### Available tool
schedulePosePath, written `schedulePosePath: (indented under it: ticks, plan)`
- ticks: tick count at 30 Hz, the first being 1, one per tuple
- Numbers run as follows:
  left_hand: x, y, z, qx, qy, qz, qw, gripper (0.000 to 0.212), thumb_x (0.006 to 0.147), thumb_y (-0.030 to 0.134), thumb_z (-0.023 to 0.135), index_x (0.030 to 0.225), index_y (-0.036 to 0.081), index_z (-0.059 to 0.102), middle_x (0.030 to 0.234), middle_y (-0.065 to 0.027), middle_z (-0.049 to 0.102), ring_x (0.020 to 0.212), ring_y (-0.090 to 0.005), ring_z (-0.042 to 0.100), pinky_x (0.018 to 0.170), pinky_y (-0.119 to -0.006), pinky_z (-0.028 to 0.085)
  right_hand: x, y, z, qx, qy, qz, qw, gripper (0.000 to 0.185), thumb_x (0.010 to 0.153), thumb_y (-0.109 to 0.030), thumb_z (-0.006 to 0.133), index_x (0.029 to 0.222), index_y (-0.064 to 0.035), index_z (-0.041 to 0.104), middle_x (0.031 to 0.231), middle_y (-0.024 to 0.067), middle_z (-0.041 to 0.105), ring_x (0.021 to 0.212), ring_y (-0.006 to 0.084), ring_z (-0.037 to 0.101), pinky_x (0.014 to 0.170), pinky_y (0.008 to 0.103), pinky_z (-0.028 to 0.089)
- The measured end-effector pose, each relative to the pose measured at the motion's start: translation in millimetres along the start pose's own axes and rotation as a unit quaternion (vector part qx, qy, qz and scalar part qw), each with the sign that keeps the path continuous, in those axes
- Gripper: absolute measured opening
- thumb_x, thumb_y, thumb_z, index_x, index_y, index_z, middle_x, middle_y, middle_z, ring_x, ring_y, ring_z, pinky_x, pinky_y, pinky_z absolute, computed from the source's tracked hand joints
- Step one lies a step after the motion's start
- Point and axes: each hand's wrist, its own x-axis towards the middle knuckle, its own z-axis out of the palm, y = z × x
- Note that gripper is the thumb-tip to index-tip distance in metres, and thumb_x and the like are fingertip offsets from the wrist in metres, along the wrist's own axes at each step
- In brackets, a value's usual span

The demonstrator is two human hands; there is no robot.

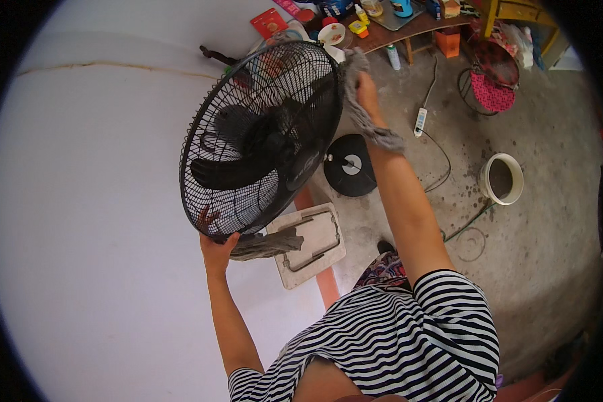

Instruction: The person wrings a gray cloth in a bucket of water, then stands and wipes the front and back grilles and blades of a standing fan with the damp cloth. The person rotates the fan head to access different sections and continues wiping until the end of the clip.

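A black pedestal fan's wire guard (266, 135) fills the upper middle, its dark blades showing through the mesh. My left hand (216, 251) grips the guard's lower rim, fingers behind it, with a grey cloth (269, 244) hanging beside the hand. Against the right side of the rim, near the top, my right hand (368, 98) holds another grey rag (354, 90), whose tail wraps over the wrist. The fan's round black base (350, 166) shows on the floor below, partly hidden by my right forearm.
A folded small table (314, 246) leans by the white wall (105, 201). A power strip (420, 122) with its cord and a bucket of dark water (501, 179) are on the concrete floor at right. Beyond stand a cluttered wooden table (382, 40) and a stool with a pink seat (490, 93).
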Motion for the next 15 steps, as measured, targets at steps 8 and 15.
schedulePosePath:
  ticks: [8,15]
  plan:
    - [-3.2,-0.8,-3.2,0.059,0.015,0.020,0.998,0.093,0.071,0.024,0.087,0.148,0.011,0.038,0.128,-0.0125,0.058,0.118,-0.0236,0.053,0.095,-0.037,0.049,-147.3,-105.4,52.1,-0.117,-0.005,-0.075,0.990,0.037,0.080,-0.005,0.058,0.116,-0.0003,0.062,0.118,0.0233,0.051,0.105,0.0428,0.052,0.094,0.0447,0.043]
    - [-4.7,0.0,-14.1,-0.006,0.019,0.000,1.000,0.085,0.067,0.008,0.082,0.143,0.003,0.042,0.129,-0.0111,0.056,0.120,-0.0253,0.051,0.105,-0.038,0.042,-158.2,-119.9,21.5,-0.016,-0.091,-0.070,0.993,0.036,0.081,-0.002,0.058,0.116,0.0007,0.058,0.124,0.0208,0.047,0.114,0.0396,0.052,0.101,0.0404,0.042]
